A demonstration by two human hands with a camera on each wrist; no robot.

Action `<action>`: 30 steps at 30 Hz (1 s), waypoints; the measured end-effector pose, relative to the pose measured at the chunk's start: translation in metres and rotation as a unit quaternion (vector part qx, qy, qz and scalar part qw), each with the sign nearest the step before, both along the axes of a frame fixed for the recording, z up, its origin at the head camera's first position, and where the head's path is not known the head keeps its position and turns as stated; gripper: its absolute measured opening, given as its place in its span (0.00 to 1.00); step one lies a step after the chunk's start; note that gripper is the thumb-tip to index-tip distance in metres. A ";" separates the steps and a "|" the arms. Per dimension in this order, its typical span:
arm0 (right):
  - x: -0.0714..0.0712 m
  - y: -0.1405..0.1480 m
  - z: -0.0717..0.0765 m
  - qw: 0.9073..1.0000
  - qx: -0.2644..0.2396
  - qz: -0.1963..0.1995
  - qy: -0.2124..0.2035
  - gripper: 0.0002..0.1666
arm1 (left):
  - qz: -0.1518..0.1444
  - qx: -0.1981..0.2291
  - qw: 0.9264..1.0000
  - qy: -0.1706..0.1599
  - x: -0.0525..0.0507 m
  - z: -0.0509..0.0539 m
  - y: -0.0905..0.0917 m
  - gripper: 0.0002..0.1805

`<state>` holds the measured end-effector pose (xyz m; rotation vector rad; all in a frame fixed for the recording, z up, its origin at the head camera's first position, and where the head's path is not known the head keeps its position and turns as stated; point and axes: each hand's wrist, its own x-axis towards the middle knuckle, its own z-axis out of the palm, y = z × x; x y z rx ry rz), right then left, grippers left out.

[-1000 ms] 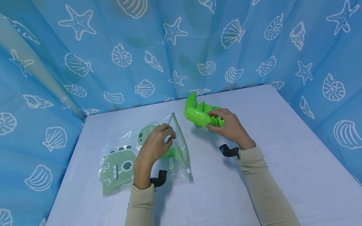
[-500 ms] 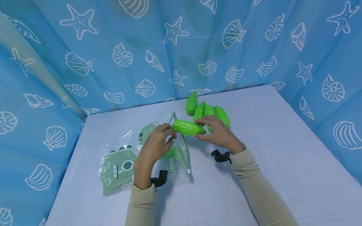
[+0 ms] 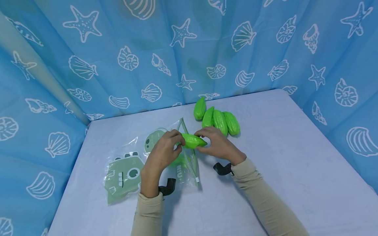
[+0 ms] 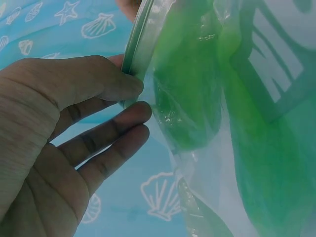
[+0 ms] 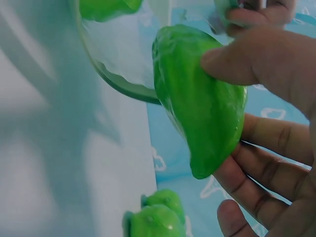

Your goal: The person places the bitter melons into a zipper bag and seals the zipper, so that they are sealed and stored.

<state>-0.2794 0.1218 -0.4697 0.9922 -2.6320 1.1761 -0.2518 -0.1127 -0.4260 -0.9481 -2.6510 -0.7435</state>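
Note:
A clear zip bag (image 3: pixel 178 173) with green cartoon prints lies on the white table, its mouth facing right. My left hand (image 3: pixel 162 152) pinches the green zip edge (image 4: pixel 136 47) between thumb and fingers. Through the plastic in the left wrist view, green shapes (image 4: pixel 187 94) show inside. At the bag's mouth, my right hand (image 3: pixel 218 146) holds a shiny green ridged fruit (image 3: pixel 192 141) near its pointed tip. In the right wrist view, the thumb lies on the upper side of this green fruit (image 5: pixel 200 101) and fingers support it beneath. Its far end is partly behind my left hand in the head view.
Several similar green fruits (image 3: pixel 220 122) lie in a loose row behind my right hand. A white slider (image 3: pixel 197 179) sits at the near end of the bag's zip. Behind the table (image 3: pixel 295 147) hangs a blue curtain (image 3: pixel 195 59) with shell prints.
My right hand has picked a green fruit from the group and carried it left and nearer, to the bag's mouth. My left hand has stayed at the zip edge.

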 end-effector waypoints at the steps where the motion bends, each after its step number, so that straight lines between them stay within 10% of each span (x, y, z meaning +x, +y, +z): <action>1: 0.000 -0.001 -0.001 1.000 0.002 -0.001 0.003 0.24 | -0.001 0.000 1.000 0.001 0.000 0.000 0.000 0.09; 30: 0.004 -0.044 -0.025 0.997 0.020 -0.043 0.065 0.25 | -0.006 -0.007 1.000 0.005 -0.001 -0.002 0.004 0.08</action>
